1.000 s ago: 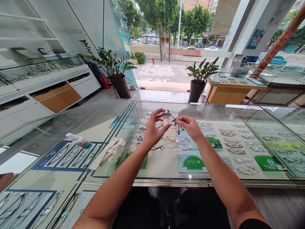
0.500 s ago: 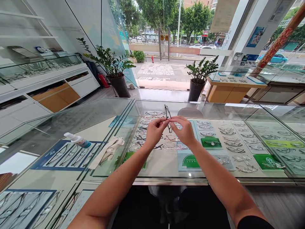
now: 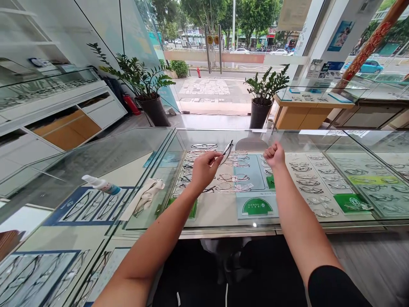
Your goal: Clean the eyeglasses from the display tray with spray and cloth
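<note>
Dark, thin-framed eyeglasses tilt in our left grip, pinched above the clear glass tabletop; rightward, our right grip curls closed, contents hidden.

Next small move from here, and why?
Probably open the right hand and bring it in to steady the free end of the glasses. Only the left hand holds them, in its fingertips over the counter, while the right is curled into a fist, apart from them.
</note>
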Available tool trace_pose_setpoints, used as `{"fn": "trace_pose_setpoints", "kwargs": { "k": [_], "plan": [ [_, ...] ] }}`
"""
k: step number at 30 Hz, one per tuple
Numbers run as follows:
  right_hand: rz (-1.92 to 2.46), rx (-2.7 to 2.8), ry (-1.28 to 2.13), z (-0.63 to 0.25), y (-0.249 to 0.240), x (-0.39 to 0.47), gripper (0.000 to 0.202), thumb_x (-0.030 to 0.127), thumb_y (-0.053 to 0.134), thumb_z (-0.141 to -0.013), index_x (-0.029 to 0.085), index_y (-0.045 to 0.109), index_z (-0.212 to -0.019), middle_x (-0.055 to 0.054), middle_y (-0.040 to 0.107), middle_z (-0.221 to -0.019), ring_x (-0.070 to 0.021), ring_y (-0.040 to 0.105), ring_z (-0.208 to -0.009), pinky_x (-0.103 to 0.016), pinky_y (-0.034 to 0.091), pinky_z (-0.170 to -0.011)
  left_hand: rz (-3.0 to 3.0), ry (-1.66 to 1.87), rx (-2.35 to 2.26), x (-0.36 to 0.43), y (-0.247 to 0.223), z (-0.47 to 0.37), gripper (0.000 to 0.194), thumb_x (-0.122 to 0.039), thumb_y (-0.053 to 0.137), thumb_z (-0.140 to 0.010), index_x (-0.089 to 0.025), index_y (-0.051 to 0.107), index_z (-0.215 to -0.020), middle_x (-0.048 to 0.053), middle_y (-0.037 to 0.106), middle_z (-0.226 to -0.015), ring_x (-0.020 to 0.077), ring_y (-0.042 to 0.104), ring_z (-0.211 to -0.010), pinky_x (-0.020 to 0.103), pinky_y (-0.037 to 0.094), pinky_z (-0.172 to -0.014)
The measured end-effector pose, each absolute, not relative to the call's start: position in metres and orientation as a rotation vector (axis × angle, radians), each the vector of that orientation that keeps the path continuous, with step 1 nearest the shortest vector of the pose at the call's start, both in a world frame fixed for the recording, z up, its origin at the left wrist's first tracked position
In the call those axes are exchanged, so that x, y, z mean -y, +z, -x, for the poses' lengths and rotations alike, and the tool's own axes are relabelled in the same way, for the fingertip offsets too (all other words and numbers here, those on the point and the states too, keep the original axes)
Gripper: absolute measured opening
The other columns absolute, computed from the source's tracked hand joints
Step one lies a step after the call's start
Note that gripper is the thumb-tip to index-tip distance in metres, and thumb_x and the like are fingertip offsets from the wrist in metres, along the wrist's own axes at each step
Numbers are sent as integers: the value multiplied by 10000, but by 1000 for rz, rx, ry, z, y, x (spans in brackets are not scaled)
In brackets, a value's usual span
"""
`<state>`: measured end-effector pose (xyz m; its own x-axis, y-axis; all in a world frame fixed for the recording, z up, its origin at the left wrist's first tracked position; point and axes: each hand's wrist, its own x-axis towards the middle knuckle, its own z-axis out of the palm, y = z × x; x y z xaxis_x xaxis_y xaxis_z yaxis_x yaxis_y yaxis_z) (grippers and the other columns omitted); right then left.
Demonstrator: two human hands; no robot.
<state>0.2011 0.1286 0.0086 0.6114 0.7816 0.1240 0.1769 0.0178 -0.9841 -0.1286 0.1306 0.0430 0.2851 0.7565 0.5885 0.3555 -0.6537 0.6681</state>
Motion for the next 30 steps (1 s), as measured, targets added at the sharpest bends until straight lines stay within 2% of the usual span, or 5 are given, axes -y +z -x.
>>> {"fn": "trace_pose_setpoints", "kwargs": {
  "k": [3,6,8,12,30],
  "plan": [
    [1732,926,371,-194,-1,-131,484,543,295,-1070,297,331,-655,0,435,-561,-215,489,-617,-381,525,-655,-2419,1249,-977,-132,38,129,278,-406,609,-1049,-222,803,-973,46,743,-828,186,600,-712,325,443,-697],
    [1891,1026,255,-183,-8,-133,345,466,454,-1026,229,655,-876,-139,738,-1066,-316,607,-1136,-479,499,-1042,-2630,1134,-965,-134,35,127,278,-378,581,-1070,-231,805,-997,64,781,-873,221,672,-801,355,463,-776],
    [2053,1095,215,-179,-12,-134,404,410,479,-1016,165,720,-1227,-184,648,-1468,-364,458,-1440,-527,343,-1230,-2738,1030,-943,-135,35,125,266,-358,583,-1070,-236,806,-988,71,792,-886,240,696,-838,368,463,-801],
    [2326,1151,248,-176,-19,-138,741,437,430,-1054,11,396,-1659,-220,285,-1788,-388,188,-1662,-514,113,-1350,-2836,820,-911,-140,41,113,225,-304,615,-1043,-239,810,-951,77,794,-876,251,715,-850,373,470,-827],
    [2571,1393,222,-179,-22,-150,922,589,268,-1079,-53,113,-1724,-220,77,-1833,-369,72,-1704,-464,72,-1375,-2905,134,-889,-154,46,91,208,-218,650,-964,-253,843,-897,54,844,-959,240,731,-874,353,426,-827]
  ]
}}
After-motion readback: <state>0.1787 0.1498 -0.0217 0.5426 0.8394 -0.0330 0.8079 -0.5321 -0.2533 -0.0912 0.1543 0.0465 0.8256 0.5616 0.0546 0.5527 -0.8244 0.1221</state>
